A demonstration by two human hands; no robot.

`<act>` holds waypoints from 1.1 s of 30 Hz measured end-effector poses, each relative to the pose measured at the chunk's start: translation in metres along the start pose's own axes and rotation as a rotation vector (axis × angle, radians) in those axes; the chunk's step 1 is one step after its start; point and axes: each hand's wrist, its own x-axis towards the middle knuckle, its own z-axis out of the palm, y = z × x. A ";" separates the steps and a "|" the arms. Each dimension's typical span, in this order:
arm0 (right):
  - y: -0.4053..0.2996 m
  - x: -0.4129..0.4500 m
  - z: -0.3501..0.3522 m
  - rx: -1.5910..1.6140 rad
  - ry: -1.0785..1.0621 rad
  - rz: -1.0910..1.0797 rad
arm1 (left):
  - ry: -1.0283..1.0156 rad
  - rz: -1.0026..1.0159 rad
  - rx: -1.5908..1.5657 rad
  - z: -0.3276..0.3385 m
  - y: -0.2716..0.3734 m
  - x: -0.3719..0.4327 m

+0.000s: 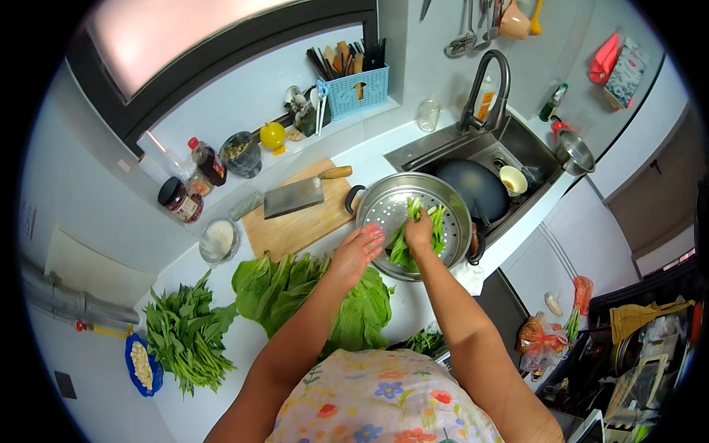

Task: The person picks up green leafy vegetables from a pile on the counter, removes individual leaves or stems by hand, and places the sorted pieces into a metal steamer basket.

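My right hand (419,232) grips a small bunch of leafy greens (403,252) inside a metal steamer pot (382,194) with a perforated base and black side handles. Just left of it, my left hand (361,247) reaches over the pot's near left rim, palm turned inward, fingers extended and holding nothing. Beneath my left forearm lies a broad pile of large green leaves (277,288) on the white counter (243,354). Farther left rests a second heap of thin-stemmed greens (191,332). Behind the pot's left handle, a cleaver (293,198) lies flat on a wooden cutting board (327,216).
To the right, a sink (532,149) with a tall faucet (487,66) holds a dark wok (471,185) and a yellow bowl (513,181). Jars, a sauce bottle (209,163) and a blue utensil basket (360,91) line the ledge. A blue dish (133,382) sits far left.
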 end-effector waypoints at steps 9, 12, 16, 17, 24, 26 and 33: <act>0.000 0.000 -0.007 -0.076 -0.091 -0.015 | 0.080 -0.142 0.219 0.020 -0.028 0.071; -0.004 0.003 -0.009 -0.186 -0.129 0.027 | 0.133 -0.101 0.464 0.009 -0.046 0.082; 0.013 -0.001 -0.002 -0.299 -0.184 0.010 | -0.012 0.118 1.106 -0.023 -0.065 0.088; 0.016 -0.003 -0.001 -0.357 -0.199 -0.031 | -0.060 0.177 1.246 -0.025 -0.065 0.086; 0.008 -0.041 -0.022 -0.365 -0.160 -0.363 | 0.086 0.528 1.732 -0.004 -0.055 0.049; 0.003 -0.060 -0.034 -0.265 -0.272 -0.377 | 0.041 0.398 1.852 -0.003 -0.044 0.033; 0.016 -0.088 -0.051 -0.505 -0.679 -0.559 | 0.326 0.738 1.426 -0.031 -0.018 0.004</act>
